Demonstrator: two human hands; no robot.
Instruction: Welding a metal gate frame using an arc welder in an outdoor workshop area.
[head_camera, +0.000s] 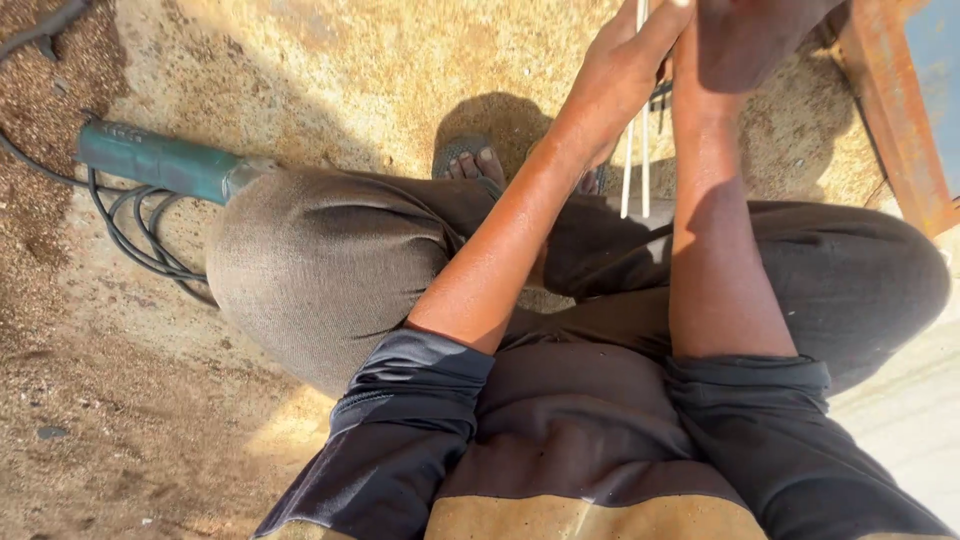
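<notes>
I am squatting on sandy ground with both arms stretched forward over my knees. My left hand (625, 70) is near the top edge, its fingers lying along two thin pale rods (634, 165) that hang down in front of my legs. My right hand (745, 40) is at the top edge, in shadow, closed close to the upper end of the same rods. The tops of the rods and my fingertips are cut off by the frame. A sandalled foot (470, 160) shows between my knees.
A green angle grinder (160, 160) lies on the ground at the left, its black cable (140, 230) coiled beside my left knee. A rusty metal frame (895, 110) stands at the top right. Pale concrete (910, 420) lies at the lower right.
</notes>
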